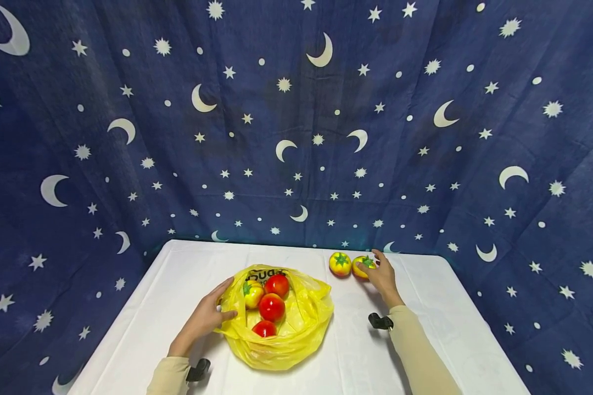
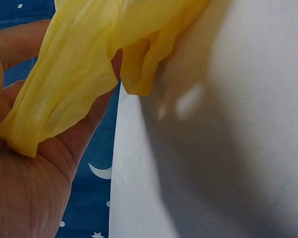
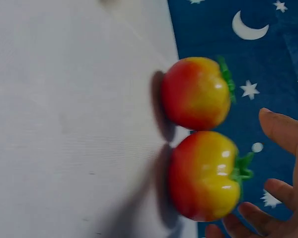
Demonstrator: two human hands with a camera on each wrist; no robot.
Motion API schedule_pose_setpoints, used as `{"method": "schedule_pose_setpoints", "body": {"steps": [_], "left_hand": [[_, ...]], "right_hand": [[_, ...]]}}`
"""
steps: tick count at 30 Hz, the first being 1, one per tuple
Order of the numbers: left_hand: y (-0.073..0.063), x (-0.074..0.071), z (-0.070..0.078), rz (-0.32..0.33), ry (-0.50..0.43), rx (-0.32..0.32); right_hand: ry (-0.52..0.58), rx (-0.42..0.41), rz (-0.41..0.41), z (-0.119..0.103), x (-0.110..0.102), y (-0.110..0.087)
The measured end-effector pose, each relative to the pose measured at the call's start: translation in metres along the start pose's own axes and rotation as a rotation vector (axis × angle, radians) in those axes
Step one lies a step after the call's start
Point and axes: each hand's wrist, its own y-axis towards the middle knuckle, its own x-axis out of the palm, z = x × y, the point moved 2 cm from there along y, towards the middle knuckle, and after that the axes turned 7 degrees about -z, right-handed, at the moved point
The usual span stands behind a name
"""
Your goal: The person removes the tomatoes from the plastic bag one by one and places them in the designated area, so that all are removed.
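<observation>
A yellow plastic bag (image 1: 296,351) sits wide-mouthed on the table. Inside it lie one yellow tomato (image 1: 253,296) with a green calyx and three red tomatoes (image 1: 272,308). My left hand (image 1: 208,314) holds the bag's left rim, thumb over the edge; in the left wrist view, yellow plastic (image 2: 74,84) runs across the palm. Two red-and-yellow tomatoes stand side by side near the far edge, one on the left (image 1: 340,264) and one on the right (image 1: 363,267). Fingers spread, my right hand (image 1: 384,277) is at the right tomato (image 3: 203,176); whether it touches cannot be told.
A white cloth covers the table (image 1: 375,356). Behind and at both sides hangs a dark blue curtain (image 1: 277,230) with moons and stars. Black wrist cameras, left (image 1: 198,370) and right (image 1: 380,321), sit at the cuffs.
</observation>
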Motion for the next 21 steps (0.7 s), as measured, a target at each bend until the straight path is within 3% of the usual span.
{"method": "schedule_pose_setpoints", "body": {"steps": [10, 21], "left_hand": [[0.000, 0.000, 0.000, 0.004, -0.006, -0.008], [-0.001, -0.001, 0.000, -0.002, -0.013, -0.003]], "right_hand": [[0.012, -0.081, -0.009, -0.032, -0.019, -0.016], [0.053, -0.224, 0.054, -0.063, -0.020, -0.045]]}}
